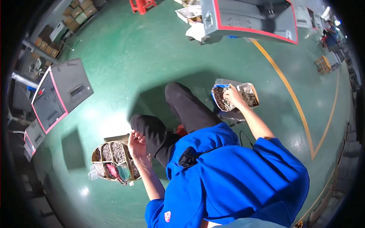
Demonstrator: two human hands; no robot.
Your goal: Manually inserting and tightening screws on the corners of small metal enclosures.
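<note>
My right hand [232, 96] reaches into a divided box [255, 89] of small metal-looking parts, right of my knees. Its fingers are drawn together among the dark and light pieces [219, 95]; what they hold is hidden. My left hand [137, 146] is raised beside my left knee with its fingers curled in a pinch. A tiny pale spot shows at its fingertips, too small to name. Below and left of that hand stands a compartmented tray [123, 154] filled with small grey parts. A pink item [111, 170] and a green container [123, 171] lie in its near compartments.
Grey sheet-metal housings with red edging stand at the left [72, 85] and at the far right [243, 19]. A red stool [142, 5] is at the far edge. Yellow lines [283, 79] cross the green floor on the right. Stacked cartons [79, 12] stand far left.
</note>
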